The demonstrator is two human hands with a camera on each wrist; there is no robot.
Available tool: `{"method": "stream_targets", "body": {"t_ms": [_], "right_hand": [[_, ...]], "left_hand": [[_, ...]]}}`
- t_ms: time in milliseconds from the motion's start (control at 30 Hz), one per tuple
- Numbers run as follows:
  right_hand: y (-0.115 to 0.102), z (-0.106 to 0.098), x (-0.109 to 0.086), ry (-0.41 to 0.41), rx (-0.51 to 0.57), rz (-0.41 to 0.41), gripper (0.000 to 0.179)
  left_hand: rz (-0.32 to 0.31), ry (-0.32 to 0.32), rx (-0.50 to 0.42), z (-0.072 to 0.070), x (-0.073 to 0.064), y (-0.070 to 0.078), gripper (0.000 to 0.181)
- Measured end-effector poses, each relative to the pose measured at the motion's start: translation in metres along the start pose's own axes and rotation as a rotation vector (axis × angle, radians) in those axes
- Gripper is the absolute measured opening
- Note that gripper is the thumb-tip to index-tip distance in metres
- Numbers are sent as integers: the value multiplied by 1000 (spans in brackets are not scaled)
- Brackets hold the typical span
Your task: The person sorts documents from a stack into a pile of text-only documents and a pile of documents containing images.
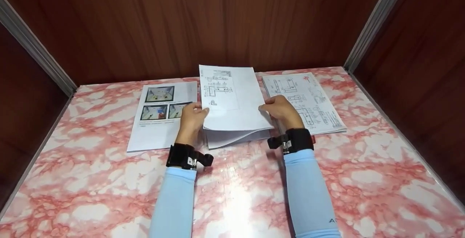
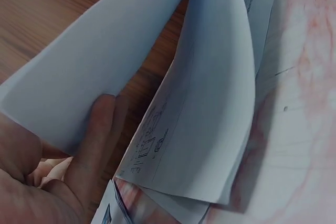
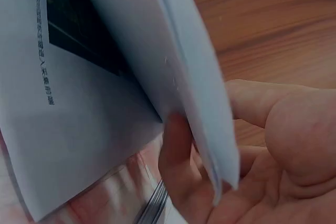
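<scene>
Between both hands, a few printed sheets (image 1: 250, 103) with a line drawing are held raised at the middle of the table. My left hand (image 1: 191, 120) pinches their left edge, my right hand (image 1: 284, 111) the right edge. Beneath them, more paper (image 1: 225, 140) shows with a curled front edge. In the left wrist view, the thumb and fingers of the left hand (image 2: 58, 187) grip a blank-looking sheet (image 2: 94, 56), apart from a bowed drawing sheet (image 2: 215, 93). Seen from the right wrist, the right hand (image 3: 294, 124) pinches several layered sheets (image 3: 205, 98) beside a page with a dark picture (image 3: 63, 124).
A stack of pages with photos (image 1: 156, 136) lies on the left, partly behind the left hand. On the right lies a pile of technical drawings (image 1: 323, 100) with a red mark. Dark wood panels (image 1: 218, 23) enclose the red-and-white marbled table (image 1: 109, 187) at the back and sides.
</scene>
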State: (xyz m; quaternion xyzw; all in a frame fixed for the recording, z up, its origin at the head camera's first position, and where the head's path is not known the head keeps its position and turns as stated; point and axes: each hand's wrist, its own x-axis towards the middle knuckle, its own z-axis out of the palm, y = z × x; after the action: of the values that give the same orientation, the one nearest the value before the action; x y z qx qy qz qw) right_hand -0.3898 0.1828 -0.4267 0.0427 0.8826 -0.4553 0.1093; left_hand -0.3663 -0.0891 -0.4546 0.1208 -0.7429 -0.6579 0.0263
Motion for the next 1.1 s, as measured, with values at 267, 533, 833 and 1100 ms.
{"method": "stream_targets", "body": {"t_ms": [267, 533, 833, 1100], "right_hand": [[-3, 2, -2, -32, 34, -18, 60], [-7, 4, -2, -19, -16, -46, 60], [-9, 3, -3, -108, 248, -47, 35], [-8, 2, -1, -131, 419, -111, 34]], "left_hand": [[12, -6, 2, 5, 1, -2, 30], [18, -1, -7, 5, 1, -1, 29], [-2, -7, -23, 2, -1, 4, 24], [55, 8, -9, 3, -2, 4, 27]]}}
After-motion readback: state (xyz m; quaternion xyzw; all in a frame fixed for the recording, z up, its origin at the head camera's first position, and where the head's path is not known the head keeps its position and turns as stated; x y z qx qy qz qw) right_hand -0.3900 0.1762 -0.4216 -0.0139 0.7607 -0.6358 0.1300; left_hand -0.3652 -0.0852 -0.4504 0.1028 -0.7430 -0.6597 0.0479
